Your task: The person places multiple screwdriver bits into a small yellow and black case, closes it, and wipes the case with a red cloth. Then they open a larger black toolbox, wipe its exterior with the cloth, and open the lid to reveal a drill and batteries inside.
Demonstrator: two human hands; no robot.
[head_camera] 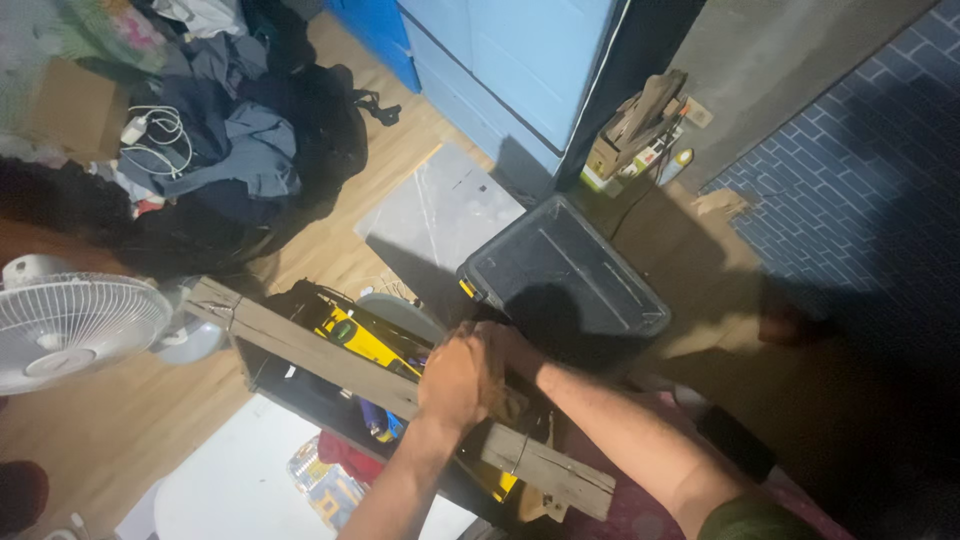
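Here, seen from above, two bare forearms reach in from the lower edge and meet over a weathered wooden plank (330,352); the plank runs on a slant from the upper left, near a fan, down to the lower right, lying across the top of an open black toolbox (290,385). The left hand (458,380) sits on the plank about midway along it, fingers curled down over the wood in a closed grasp; the right hand (505,350) is pressed against the left, just behind it, and is mostly hidden, so how far its fingers are closed, or what they hold, cannot be told. Beneath the plank, inside the toolbox, lies a yellow and black tool (362,340), partly covered by the wood; a blue-handled item shows lower down, too dark to identify.

Just beyond the hands rests a black plastic lid (575,275) with yellow latches, tilted on the wooden floor (90,430); beside it lies a pale grey sheet (440,210). A white electric fan (70,320) stands at the left edge; a heap of dark clothes (240,130) with a white charger cable (155,128) fills the upper left; a light blue cabinet (520,60) stands at the top.
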